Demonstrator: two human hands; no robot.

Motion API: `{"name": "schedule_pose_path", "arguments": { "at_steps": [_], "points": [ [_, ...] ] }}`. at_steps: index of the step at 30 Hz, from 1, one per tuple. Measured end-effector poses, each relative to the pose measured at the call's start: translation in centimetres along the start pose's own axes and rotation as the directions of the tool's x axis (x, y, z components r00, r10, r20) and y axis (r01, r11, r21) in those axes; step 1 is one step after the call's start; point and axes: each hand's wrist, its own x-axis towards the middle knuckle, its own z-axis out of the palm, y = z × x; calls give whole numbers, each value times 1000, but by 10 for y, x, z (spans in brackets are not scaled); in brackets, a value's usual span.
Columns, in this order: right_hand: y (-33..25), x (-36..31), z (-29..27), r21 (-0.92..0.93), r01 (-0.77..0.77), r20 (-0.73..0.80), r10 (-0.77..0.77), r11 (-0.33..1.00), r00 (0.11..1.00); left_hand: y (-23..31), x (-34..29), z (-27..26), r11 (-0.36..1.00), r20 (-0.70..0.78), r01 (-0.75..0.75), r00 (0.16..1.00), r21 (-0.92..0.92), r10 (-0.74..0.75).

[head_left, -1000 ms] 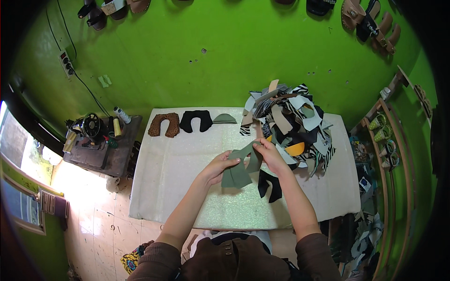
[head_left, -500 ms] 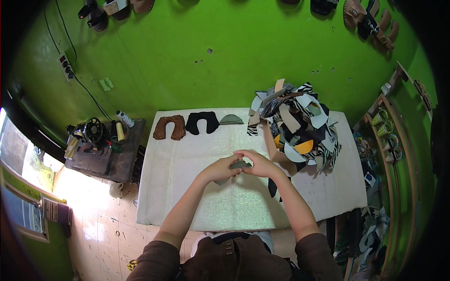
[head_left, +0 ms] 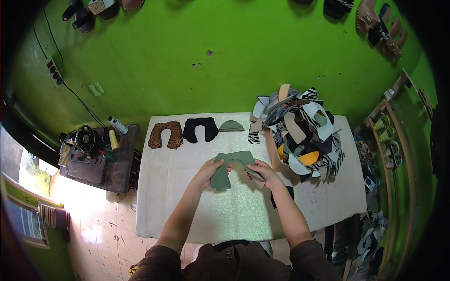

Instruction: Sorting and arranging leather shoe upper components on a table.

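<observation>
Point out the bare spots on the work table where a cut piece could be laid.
Free: the table left of the left hand, below the leopard-print piece; also the near strip toward the person. Crowded: the scrap pile on the right.

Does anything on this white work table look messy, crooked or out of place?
The tall heap of cut pieces in zebra print, grey, tan and orange at the table's right end is jumbled, unlike the brown spotted U-shaped piece, the black U-shaped piece and the small grey-green half-round piece laid neatly in a row along the far edge.
</observation>
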Motion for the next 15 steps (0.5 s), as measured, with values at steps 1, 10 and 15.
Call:
{"name": "schedule_pose_path", "arguments": {
  "at_steps": [1, 10, 15],
  "points": [
    [3, 9, -3, -1, -10, 2, 10, 1000, 1000, -4, 8, -2, 994, 12, 32, 999, -107, -30],
    [13, 88, -4, 18, 63, -320, -54, 998, 946, -29, 82, -36, 995, -199, -63, 979, -74, 47],
    [-1, 111, -3, 23, 184, -394, -161, 983, 905, -24, 116, -36, 966, -203, -258, 946, 2, 253]
  ]
}}
